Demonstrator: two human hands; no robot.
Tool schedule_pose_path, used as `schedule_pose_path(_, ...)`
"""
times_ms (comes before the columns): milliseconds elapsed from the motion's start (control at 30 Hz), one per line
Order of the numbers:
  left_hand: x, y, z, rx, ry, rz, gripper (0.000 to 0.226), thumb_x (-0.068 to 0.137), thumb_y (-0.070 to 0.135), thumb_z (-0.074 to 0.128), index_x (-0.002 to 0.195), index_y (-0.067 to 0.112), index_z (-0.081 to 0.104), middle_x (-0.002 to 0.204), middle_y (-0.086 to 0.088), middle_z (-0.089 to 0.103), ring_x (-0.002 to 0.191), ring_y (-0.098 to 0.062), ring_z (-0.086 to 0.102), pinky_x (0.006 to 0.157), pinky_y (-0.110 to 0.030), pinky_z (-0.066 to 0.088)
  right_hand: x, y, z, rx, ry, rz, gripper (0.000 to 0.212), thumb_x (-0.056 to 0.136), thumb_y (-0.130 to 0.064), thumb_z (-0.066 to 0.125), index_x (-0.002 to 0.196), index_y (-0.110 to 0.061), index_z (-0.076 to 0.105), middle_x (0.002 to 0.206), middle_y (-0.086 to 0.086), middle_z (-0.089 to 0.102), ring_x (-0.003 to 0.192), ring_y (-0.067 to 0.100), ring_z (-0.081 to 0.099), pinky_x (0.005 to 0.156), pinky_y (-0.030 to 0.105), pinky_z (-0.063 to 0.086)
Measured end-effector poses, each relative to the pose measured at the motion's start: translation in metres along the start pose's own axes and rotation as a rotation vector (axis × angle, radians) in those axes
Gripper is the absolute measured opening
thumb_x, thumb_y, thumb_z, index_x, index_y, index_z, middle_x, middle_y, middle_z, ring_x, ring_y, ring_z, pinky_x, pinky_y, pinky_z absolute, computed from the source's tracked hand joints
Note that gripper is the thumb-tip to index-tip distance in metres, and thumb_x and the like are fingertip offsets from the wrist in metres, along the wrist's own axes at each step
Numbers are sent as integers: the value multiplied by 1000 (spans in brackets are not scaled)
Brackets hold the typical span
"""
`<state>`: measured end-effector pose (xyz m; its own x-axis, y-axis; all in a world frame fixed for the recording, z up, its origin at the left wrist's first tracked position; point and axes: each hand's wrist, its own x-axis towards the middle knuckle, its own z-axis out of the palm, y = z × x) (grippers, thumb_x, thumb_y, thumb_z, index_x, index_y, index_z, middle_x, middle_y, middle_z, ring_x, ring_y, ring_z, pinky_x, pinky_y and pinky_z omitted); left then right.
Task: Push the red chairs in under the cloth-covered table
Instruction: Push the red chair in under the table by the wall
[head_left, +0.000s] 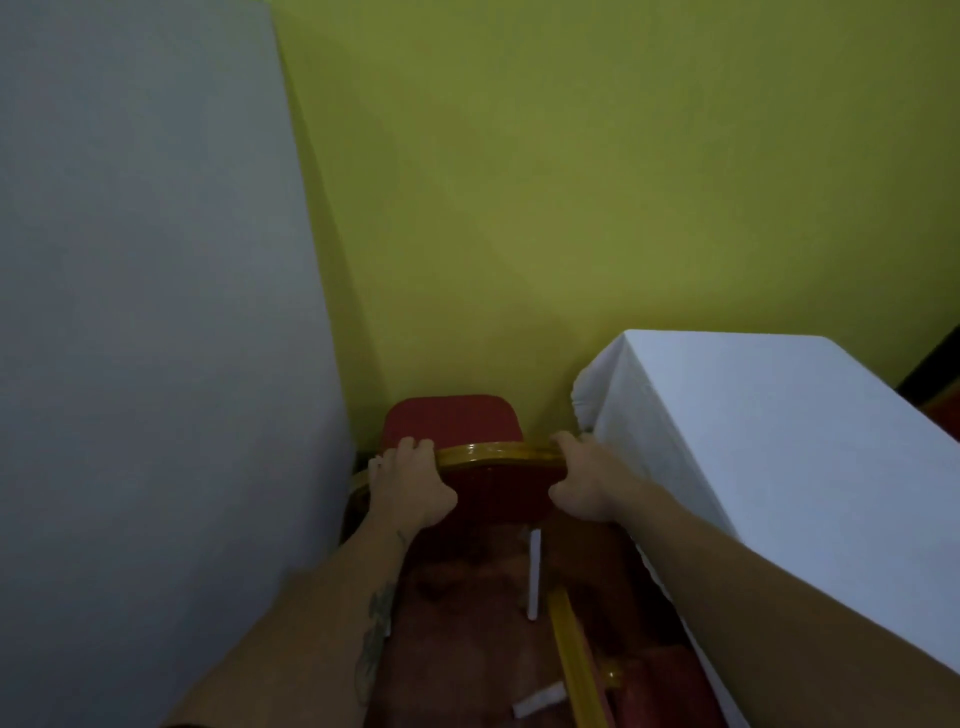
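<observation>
**Gripping chair back, tight corner – snag risks**

Gripping the chair (452, 421) by its gold top rail (498, 453), we had both hands wrapped shut on it: left hand (410, 486) at the left end, fingers over the front and thumb behind; right hand (584, 480) at the right end, same hold. Nothing loose in either grip that we could see.

The chair sat in the corner, seat facing the green wall (571, 182), grey panel (156, 260) close on its left, and the table (769, 415) with its white cloth just beside on the right. It was not under the table; it stood off the table's end, near the cloth corner.

Risks as we judged them:
- The chair needed turning toward the table first. Little room between panel and cloth, so a rear leg or the rail could knock the panel.
- Our right hand was touching or nearly touching the cloth edge. Swinging right could drag the cloth and pull it off square.
- A white leg (534, 571) showed below the chair back; we couldn't tell whose it was. Pushing blind could jam a chair leg against it.
- A second gold frame (574, 660) lay low by our feet. It could catch on the chair we held, or on a foot.
- The floor was dim and blurred, so any snag there was unreadable.
</observation>
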<state>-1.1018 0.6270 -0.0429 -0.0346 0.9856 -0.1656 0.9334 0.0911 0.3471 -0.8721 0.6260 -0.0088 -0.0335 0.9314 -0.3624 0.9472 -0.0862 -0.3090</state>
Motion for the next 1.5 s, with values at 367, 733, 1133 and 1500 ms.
schedule_pose_path(367,55,4,-6,-4,-277,-6,56,65,25,53,116,12,71,121,-14,69,112,-38,66,99,-46,55,49,-1,28,-146,12,30,77,78,-33,71,145,-22,35,137,11,45,130,35,43,104,53,44)
schedule_pose_path(733,57,-1,-9,96,-387,43,46,64,25,53,107,17,70,111,-11,68,109,-39,64,109,-58,46,32,-1,32,-350,74,-37,68,88,-31,71,145,-18,36,134,11,51,125,34,51,98,48,49)
schedule_pose_path(1133,40,-38,-2,-344,35,-402,72,83,18,68,146,7,36,154,-21,33,137,-49,40,108,-61,42,-17,-50,48,-377,105,-100,34,100,-36,55,126,-15,57,124,11,63,111,33,63,77,40,41)
schedule_pose_path(1500,9,23,1,-1391,-21,-578,84,63,27,68,136,11,31,130,-18,56,112,-39,62,87,-61,59,-18,-45,65,-169,-79,54,34,102,-34,55,127,-12,48,127,15,58,112,34,60,79,38,44)
